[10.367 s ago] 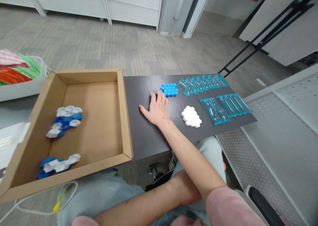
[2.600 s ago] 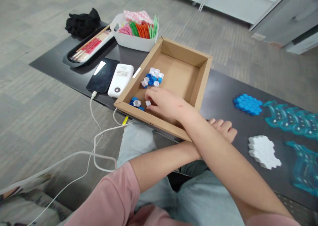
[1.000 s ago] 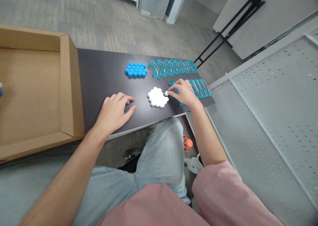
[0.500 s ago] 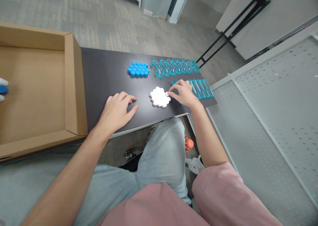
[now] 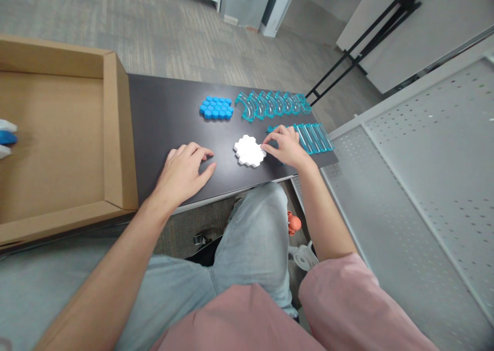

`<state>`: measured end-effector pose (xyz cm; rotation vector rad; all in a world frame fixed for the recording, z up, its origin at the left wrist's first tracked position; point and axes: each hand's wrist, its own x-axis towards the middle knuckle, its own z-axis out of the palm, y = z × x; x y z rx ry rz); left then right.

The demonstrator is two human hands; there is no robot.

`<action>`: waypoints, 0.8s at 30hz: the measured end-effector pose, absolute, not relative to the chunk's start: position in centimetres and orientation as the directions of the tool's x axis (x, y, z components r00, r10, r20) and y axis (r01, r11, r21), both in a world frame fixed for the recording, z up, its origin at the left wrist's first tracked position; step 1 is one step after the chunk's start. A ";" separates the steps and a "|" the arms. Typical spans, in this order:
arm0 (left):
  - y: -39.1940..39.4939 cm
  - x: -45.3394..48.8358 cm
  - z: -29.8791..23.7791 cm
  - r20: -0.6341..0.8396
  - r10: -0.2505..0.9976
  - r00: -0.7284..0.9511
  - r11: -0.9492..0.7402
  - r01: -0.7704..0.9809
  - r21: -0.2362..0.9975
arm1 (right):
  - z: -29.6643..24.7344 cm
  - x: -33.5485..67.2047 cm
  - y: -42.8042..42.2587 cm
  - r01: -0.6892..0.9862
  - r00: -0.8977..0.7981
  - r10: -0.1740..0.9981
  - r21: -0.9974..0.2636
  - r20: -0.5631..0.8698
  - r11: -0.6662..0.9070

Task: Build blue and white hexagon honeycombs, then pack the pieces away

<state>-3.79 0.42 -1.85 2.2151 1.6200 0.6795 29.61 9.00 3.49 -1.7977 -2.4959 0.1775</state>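
A flat cluster of white hexagonal tiles (image 5: 249, 152) lies on the dark table. My right hand (image 5: 284, 144) is at the cluster's right edge. Its thumb and forefinger pinch a small white hexagonal tile, mostly covered by the fingertips and touching the others. My left hand (image 5: 186, 170) rests on the tabletop left of the cluster, fingers loosely bent and apart, holding nothing. Beyond the white tiles sits a block of blue hexagonal tiles (image 5: 216, 108). Clear teal curved pieces (image 5: 272, 105) stand in a row at the back right; straight teal pieces (image 5: 314, 138) lie behind my right hand, partly hidden.
An open cardboard box (image 5: 119, 135) stands at the left, with white and blue pieces (image 5: 6, 137) at its far side. A perforated grey panel (image 5: 424, 176) borders the table's right end. My knee is under the front edge, close to an orange object (image 5: 294, 223).
The white tile in my right hand has come flush against the cluster's right edge, where a small gap showed before. My left hand stays where it was.
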 end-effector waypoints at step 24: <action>0.1 -3.5 -1.4 0.180 0.945 0.273 -0.327 0.812 0.484 | 7.9 22.5 6.1 0.865 -0.446 0.876 -0.166 0.182 0.474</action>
